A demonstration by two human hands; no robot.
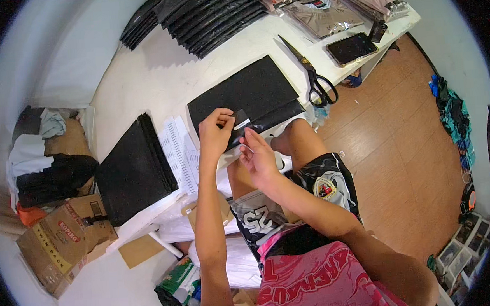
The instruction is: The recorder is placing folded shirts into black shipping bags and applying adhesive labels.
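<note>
A flat black plastic mailing bag (247,91) lies on the white table in front of me, its glossy flap along the near edge. My left hand (216,133) is closed, fingertips pinching the bag's near left part. Beside those fingers a small white strip (242,124) shows on the black plastic. My right hand (259,156) is just to the right and nearer to me, its thumb and fingers bent together at the flap's edge. Whether its fingertips hold the bag or a thin piece of the strip is too small to tell.
Black-handled scissors (310,73) and a phone (352,49) lie right of the bag. Stacked black packages (208,18) and clear-wrapped garments (323,13) fill the far edge. Left are printed sheets (178,151) and a pile of black bags (134,174); a cardboard box (65,237) stands beyond.
</note>
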